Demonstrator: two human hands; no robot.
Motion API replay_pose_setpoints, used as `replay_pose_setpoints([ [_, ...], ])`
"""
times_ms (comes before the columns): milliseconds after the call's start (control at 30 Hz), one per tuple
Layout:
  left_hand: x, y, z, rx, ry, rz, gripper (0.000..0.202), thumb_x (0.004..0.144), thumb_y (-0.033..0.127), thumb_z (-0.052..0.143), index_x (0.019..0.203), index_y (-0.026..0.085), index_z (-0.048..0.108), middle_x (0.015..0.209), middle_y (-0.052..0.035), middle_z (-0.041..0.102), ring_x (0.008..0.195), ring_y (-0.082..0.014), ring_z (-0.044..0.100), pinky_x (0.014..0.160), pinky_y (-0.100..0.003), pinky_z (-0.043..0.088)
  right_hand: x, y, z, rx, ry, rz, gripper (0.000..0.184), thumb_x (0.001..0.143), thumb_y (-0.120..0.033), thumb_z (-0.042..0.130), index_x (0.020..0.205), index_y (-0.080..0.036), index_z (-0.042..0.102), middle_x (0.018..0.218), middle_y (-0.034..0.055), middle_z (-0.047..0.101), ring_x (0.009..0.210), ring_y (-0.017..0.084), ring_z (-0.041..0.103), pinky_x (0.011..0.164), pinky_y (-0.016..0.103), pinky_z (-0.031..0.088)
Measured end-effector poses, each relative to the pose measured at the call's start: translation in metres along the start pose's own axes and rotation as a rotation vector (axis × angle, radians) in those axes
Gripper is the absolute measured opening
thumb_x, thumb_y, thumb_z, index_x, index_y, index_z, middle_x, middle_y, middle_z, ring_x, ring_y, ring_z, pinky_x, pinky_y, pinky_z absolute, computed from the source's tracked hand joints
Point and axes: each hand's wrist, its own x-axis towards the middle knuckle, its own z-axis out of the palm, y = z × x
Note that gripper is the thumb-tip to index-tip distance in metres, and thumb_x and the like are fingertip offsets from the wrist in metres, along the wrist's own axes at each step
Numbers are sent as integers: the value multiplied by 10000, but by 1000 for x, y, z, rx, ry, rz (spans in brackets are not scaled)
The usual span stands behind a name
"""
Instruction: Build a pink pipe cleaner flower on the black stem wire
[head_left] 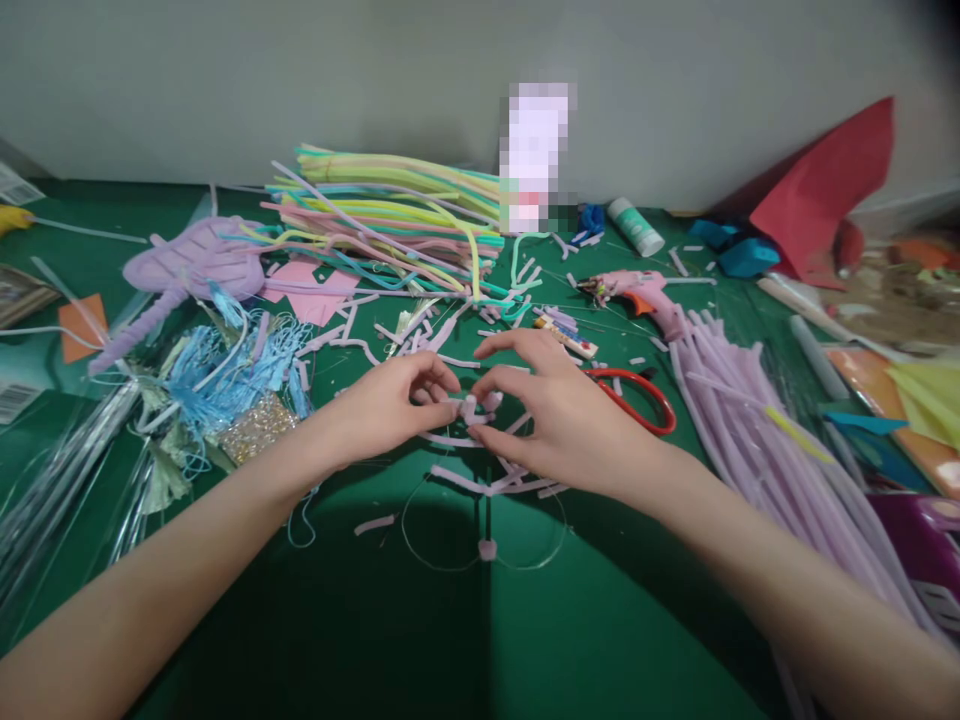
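Between my two hands is a small bent piece of lilac pipe cleaner (469, 410). The thumb and fingertips of my left hand (390, 400) pinch its left side. My right hand (555, 415) has its index finger and thumb closed around the right side, with the other fingers curved and raised. Just below the hands lies a thin wire frame (405, 535) of two rounded loops, with a lilac pipe cleaner strip (459, 480) across its top and a small lilac knob (487, 550) at the bottom middle. A short lilac offcut (374, 524) rests left of it.
Red-handled scissors (664, 405) lie partly behind my right hand, near a pink glue gun (637, 292). Bundled lilac pipe cleaners (757, 430) stretch along the right; multicoloured ones (390, 200) lie at the back. Blue tassels (232, 360) and a lilac woven piece (199, 262) are left.
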Motion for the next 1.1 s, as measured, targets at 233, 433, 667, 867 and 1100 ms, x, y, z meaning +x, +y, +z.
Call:
replay_pose_setpoints([
  [233, 3, -7, 1, -76, 11, 8, 165, 747, 277, 640, 857, 169, 582, 800, -21, 621, 766, -191, 615, 728, -342, 503, 19, -12, 13, -240, -109, -105, 182, 841, -225, 657, 929, -98, 755, 1266, 191, 618, 1242, 406, 476, 984, 536, 463],
  [433, 6, -10, 1, -82, 12, 0, 172, 723, 301, 659, 815, 172, 593, 744, -19, 632, 729, -190, 616, 705, -341, 504, 18, -20, 20, -423, -103, -12, 165, 837, -181, 672, 935, -63, 735, 1159, 208, 665, 1190, 412, 513, 939, 543, 480],
  [667, 5, -7, 0, -42, 16, 1, 120, 762, 290, 614, 798, 178, 593, 731, -18, 629, 705, -188, 621, 670, -328, 502, 3, -19, 25, -450, 55, 22, 165, 886, -152, 587, 949, -61, 709, 1143, 200, 666, 1197, 389, 516, 929, 506, 491],
  [867, -6, -4, 5, 345, 153, 143, 290, 746, 326, 692, 987, 200, 588, 1029, -64, 602, 996, -264, 596, 857, -394, 486, -2, -8, 30, -224, 116, 9, 133, 872, -170, 601, 845, -114, 718, 1076, 159, 667, 1075, 321, 550, 897, 448, 512],
  [1100, -10, -3, 19, 620, 168, 153, 174, 784, 219, 596, 950, 180, 561, 1007, -88, 562, 1075, -305, 519, 875, -421, 461, -1, -9, 28, -151, 39, 4, 125, 846, -137, 592, 823, -118, 714, 985, 140, 660, 1002, 294, 534, 892, 434, 496],
])
